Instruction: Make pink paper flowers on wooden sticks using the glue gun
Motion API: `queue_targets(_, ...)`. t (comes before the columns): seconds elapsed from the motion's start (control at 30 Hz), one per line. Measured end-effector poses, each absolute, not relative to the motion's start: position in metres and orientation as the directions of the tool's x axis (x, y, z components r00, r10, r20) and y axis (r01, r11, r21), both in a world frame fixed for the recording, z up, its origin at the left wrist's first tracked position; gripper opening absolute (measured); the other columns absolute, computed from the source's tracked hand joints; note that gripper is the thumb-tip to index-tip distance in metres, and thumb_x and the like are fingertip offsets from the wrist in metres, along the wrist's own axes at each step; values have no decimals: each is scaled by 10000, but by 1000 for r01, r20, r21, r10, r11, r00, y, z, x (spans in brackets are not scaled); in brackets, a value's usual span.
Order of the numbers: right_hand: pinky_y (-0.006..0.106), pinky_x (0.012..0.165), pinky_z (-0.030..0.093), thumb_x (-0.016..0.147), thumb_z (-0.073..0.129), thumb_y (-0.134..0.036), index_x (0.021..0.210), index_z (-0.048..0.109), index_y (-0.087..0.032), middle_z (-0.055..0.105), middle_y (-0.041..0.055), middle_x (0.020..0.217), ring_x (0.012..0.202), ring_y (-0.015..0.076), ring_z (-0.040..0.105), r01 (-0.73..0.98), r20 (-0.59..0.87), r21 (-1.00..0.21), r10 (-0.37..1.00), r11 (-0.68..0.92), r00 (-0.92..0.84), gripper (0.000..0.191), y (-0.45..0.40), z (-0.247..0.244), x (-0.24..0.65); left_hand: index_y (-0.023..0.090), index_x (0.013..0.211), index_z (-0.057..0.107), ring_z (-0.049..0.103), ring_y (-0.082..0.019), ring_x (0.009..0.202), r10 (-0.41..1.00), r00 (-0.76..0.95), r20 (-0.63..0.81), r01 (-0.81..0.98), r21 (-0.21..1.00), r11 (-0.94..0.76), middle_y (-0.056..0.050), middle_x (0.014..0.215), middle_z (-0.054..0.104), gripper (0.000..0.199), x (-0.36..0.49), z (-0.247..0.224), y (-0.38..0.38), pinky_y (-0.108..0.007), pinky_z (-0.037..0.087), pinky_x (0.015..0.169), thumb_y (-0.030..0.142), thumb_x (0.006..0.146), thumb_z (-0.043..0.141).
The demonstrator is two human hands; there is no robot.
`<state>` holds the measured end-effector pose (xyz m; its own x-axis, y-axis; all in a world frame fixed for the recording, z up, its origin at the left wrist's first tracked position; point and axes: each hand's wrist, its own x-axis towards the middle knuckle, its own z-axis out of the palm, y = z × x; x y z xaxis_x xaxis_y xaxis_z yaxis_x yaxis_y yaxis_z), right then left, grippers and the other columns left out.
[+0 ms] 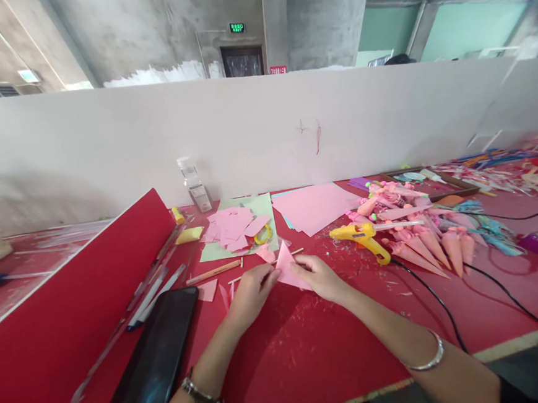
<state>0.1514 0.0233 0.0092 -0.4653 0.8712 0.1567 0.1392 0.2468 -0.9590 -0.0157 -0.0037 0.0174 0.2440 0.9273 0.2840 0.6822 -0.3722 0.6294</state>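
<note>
A small folded piece of pink paper (289, 268) with a pointed top is held between my two hands above the red table. My left hand (254, 293) pinches its left edge, fingers curled. My right hand (320, 277) grips the right side, with the thumb lying on the paper. Just behind the hands are a small pink paper piece (265, 253) and a thin stick (297, 251). Cut pink paper pieces (231, 228) lie in a heap on a pale green sheet (212, 252). Left of my left hand rests a wooden-handled tool (214, 272).
A yellow glue gun (362, 236) with a black cable lies right of my hands, beside piled pink paper cones (421, 242). Larger pink sheets (316, 205) lie behind. At left are a black phone (153, 359), pens (158, 294), and an upright red board (82, 309). A clear bottle (196, 185) stands behind.
</note>
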Motion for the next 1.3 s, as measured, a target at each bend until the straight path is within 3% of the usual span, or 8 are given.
queue_targets(0.3, 226, 548, 345, 800, 432, -379, 700, 576, -166, 511, -6, 606, 625, 140, 460, 114, 240, -935, 834, 337, -497, 276, 13, 13, 145, 162, 573, 383, 345, -93, 535, 946, 219, 240, 507, 800, -320, 36, 560, 374, 322, -10, 16, -8, -198, 263, 500, 357, 823, 330)
queue_targets(0.57, 196, 461, 264, 792, 457, -345, 560, 426, -168, 371, -49, 522, 492, 82, 358, 144, 207, -919, 758, 368, -618, 294, 11, 11, 144, 171, 543, 321, 297, -79, 484, 954, 73, 290, 570, 773, -278, 52, 507, 307, 313, -8, 18, -10, -194, 216, 461, 345, 802, 350)
queue_targets(0.77, 171, 356, 257, 814, 423, -343, 693, 427, -181, 385, -75, 461, 351, 62, 374, 120, 78, -970, 739, 211, -669, 203, 8, 10, 145, 176, 533, 307, 295, -79, 465, 961, 9, 277, 570, 788, -232, 54, 486, 290, 339, -5, 17, -11, -199, 217, 451, 366, 813, 319)
queue_targets(1.0, 158, 357, 261, 808, 445, -319, 735, 487, -156, 393, -78, 423, 341, 50, 364, 98, 78, -972, 690, 212, -719, 184, 8, 10, 146, 171, 516, 302, 284, -78, 472, 964, -35, 263, 547, 813, -202, 49, 492, 284, 368, -8, 15, -9, -204, 209, 441, 388, 813, 311)
queue_targets(1.17, 165, 341, 242, 818, 420, -349, 796, 507, -154, 376, -77, 445, 349, 53, 355, 75, 115, -978, 805, 194, -582, 214, 10, 8, 143, 150, 566, 440, 334, -83, 509, 959, 60, 277, 556, 788, -262, 44, 527, 378, 316, -8, 17, -9, -193, 235, 464, 381, 778, 400)
queue_targets(1.3, 169, 365, 247, 829, 404, -328, 888, 487, -153, 388, -75, 491, 373, 48, 346, -21, 160, -984, 823, 178, -545, 203, 12, 9, 142, 149, 527, 432, 329, -81, 494, 964, 107, 243, 530, 806, -262, 45, 508, 370, 354, -6, 16, -8, -190, 242, 461, 394, 779, 393)
